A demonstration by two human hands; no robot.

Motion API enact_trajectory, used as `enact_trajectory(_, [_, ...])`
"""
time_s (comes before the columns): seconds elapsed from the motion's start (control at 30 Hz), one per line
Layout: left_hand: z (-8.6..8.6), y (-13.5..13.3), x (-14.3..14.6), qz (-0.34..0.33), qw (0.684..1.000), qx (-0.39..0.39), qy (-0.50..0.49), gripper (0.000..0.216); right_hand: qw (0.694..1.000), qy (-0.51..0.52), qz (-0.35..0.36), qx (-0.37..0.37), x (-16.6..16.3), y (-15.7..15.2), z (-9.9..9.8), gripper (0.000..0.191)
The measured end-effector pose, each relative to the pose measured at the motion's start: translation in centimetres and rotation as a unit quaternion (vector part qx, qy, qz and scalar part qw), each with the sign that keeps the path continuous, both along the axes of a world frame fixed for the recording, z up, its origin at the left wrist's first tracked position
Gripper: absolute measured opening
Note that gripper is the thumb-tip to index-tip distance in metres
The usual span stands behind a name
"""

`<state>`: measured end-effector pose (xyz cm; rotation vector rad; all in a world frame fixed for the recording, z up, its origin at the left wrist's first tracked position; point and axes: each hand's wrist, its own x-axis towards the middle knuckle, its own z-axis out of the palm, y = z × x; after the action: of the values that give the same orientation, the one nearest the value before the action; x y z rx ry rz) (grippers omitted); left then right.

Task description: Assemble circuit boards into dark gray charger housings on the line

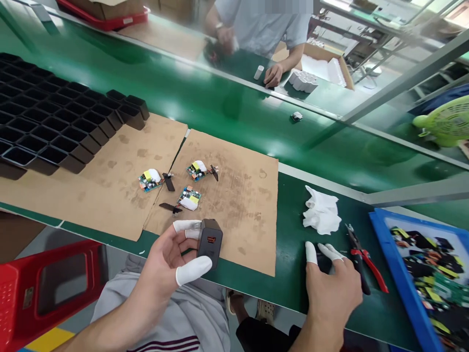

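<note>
My left hand [176, 254], with white finger cots on its tips, grips a black charger housing [210, 244] above the cardboard's front edge. An orange USB port shows in the housing's end face. At the right, my right hand [331, 278] also wears finger cots and rests low on the green table, fingers around a black object [324, 263] mostly hidden beneath them. On the cardboard [242, 195] lie a left circuit board [150, 180], an upper board [198, 170] and a lower board [189, 197], each with a black end piece wired to it.
Red-handled pliers [362, 259] and a crumpled white cloth [321, 210] lie near my right hand. A blue tray [399, 274] holds several boards. Rows of open black housings [66, 117] fill the left. Across the partition, a co-worker's hand [274, 76] is beside white blocks [303, 81].
</note>
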<state>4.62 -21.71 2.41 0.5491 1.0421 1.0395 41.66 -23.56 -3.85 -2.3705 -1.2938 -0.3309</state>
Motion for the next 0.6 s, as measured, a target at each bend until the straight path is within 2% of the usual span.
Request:
enact_trajectory(0.23, [-0.3,0.2,0.0,-0.006,1.0,0.011,0.015,0.065,0.987,0.142,0.048,0.066,-0.2,-1.0,0.3,0.046])
enact_trajectory(0.33, [-0.5,0.1,0.3,-0.008,1.0,0.016,0.011,0.065,0.964,0.234,0.064,0.108,-1.1,-1.2,0.3,0.055])
enact_trajectory(0.43, [-0.7,0.1,0.4,-0.004,1.0,0.012,0.008,0.064,0.943,0.309,0.044,0.116,-2.9,-1.2,0.7,0.067])
enact_trajectory(0.53, [-0.8,0.3,0.4,0.005,1.0,0.006,0.011,0.063,0.925,0.364,0.012,0.106,-5.5,-1.1,1.6,0.065])
enact_trajectory(0.6, [-0.8,0.5,0.4,0.008,1.0,0.001,0.015,0.063,0.91,0.401,0.034,0.098,-7.6,-1.0,2.5,0.06])
